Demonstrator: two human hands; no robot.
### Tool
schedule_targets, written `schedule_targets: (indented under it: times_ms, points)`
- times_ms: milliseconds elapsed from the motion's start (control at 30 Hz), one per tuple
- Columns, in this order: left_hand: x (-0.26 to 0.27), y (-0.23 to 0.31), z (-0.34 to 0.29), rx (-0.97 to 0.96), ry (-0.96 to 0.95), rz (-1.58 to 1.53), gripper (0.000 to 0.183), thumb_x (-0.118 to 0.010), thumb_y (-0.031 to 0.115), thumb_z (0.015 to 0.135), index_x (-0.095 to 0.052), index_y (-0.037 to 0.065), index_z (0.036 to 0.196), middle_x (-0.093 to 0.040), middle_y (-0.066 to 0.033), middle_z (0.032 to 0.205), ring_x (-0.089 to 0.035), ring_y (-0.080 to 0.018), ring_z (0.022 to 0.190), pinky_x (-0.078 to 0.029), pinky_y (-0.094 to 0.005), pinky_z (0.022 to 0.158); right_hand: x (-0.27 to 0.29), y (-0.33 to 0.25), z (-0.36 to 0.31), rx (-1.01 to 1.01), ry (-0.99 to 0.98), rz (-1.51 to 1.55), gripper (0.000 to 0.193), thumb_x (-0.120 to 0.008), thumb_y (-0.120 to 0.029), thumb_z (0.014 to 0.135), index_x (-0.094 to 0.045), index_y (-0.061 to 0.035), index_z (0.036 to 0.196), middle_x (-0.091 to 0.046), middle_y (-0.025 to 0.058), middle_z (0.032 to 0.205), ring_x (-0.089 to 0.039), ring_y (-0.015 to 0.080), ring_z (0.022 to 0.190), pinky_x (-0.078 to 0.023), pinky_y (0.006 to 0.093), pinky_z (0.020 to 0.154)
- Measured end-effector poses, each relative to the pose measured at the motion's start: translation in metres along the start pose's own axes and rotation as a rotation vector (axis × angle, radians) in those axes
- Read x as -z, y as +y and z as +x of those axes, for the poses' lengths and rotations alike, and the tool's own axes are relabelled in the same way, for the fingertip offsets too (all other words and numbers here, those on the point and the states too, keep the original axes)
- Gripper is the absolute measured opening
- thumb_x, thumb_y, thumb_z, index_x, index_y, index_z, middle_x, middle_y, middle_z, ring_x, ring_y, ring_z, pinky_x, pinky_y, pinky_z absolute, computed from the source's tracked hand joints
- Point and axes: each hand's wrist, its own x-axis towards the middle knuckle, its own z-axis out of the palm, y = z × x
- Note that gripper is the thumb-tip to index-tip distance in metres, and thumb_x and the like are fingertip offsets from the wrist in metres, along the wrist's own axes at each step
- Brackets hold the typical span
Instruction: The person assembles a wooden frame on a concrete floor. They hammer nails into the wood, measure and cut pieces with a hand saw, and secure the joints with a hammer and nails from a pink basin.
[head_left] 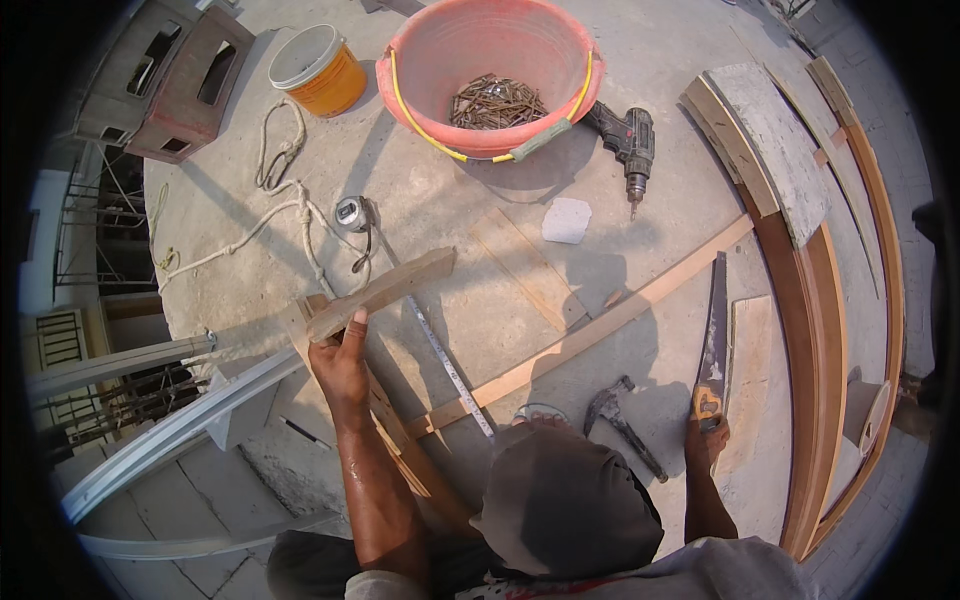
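My left hand (342,376) grips a short piece of wooden board (390,288), its thumb on the near face and the board tilted up to the right. Off to the right, my right hand (706,440) is closed round the wooden handle of a hand saw (714,330), whose blade points away from me. Between the hands a claw hammer (625,428) lies on the concrete. A long thin wooden strip (590,330) runs diagonally across the floor. A white graduated strip (448,365) lies near the held board, and a tape measure (351,213) sits beyond it.
A red bucket (420,70) of nails or screws stands ahead, beside an orange tub (333,80) and a cordless drill (632,150). Rope (250,238) trails at left near metal rails (190,430). Long brown mouldings (815,400) line the right. A dark cap (570,500) covers the lower middle.
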Motion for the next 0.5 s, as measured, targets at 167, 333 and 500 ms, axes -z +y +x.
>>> schedule_targets:
  times_ms: [167,333,500]
  points:
    - [0.013,0.013,-0.003,-0.024,0.041,-0.036,0.019,-0.072,0.016,0.095,-0.068,0.0,0.105,-0.067,-0.0024,0.098,-0.058,-0.0116,0.091,-0.045,-0.028,0.084,-0.009,0.049,0.025,-0.172,0.124,0.185,0.084,-0.077,-0.039,0.082,-0.04,0.0106,0.138,-0.048,0.0332,0.129,-0.052,0.0488,0.12,-0.046,0.0519,0.103]
    - [0.047,0.056,0.017,-0.12,0.107,0.105,0.022,-0.07,0.021,0.097,-0.066,0.001,0.105,-0.064,-0.0013,0.094,-0.057,-0.0105,0.088,-0.048,-0.0283,0.079,-0.015,0.096,0.071,-0.24,-0.055,-0.214,0.052,-0.068,-0.021,0.081,-0.05,0.0119,0.117,-0.056,0.0365,0.122,-0.061,0.0492,0.111,-0.054,0.0511,0.091]
    - [0.088,0.105,0.018,-0.315,0.267,-0.001,0.034,-0.066,0.024,0.098,-0.063,0.0,0.122,-0.068,-0.0086,0.108,-0.066,-0.0164,0.098,-0.059,-0.0324,0.084,-0.013,0.12,0.101,0.198,-0.124,-0.319,0.035,-0.065,-0.013,0.075,-0.054,0.0055,0.103,-0.063,0.0272,0.084,-0.066,0.0464,0.076,-0.056,0.0508,0.078]
